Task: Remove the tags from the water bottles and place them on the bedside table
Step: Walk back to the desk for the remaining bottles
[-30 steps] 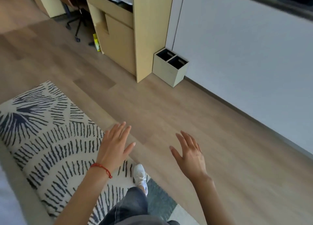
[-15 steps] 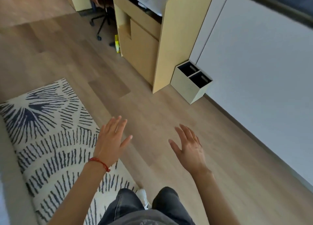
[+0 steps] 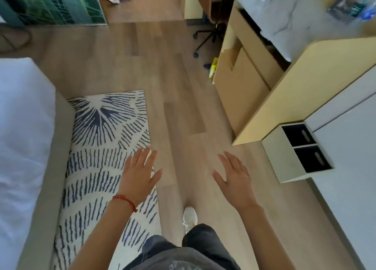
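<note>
Plainly, the matter turned on where the water bottles (image 3: 366,7) lay from the hands: far ahead and off to the right, up on the marble-topped bench (image 3: 284,21) in the upper right corner of the head view, well apart from both hands. They were blurred there, so I could make out clear plastic with a bluish band and dark labels or tags beside them, but not how many there were. One seemed to lie slanting, its long axis running up toward the frame's corner, though the blur made that uncertain.

The left hand (image 3: 138,172) hovered over the edge of the patterned rug (image 3: 97,139), palm down, fingers straight and slightly spread, holding nothing; a red bracelet (image 3: 125,201) sat on that wrist. The right hand (image 3: 234,176) hung over the wood floor (image 3: 179,98), likewise flat and empty. The right hand was the nearer one to the bench, which stood along that side, beyond the small two-slot bin (image 3: 295,153) on the floor.

No tag had been touched yet, by my reading, and the person's white shoe (image 3: 190,214) pointed forward along the floor, between the bed (image 3: 22,127) on the left and the bench. The bedside table was not in view.
</note>
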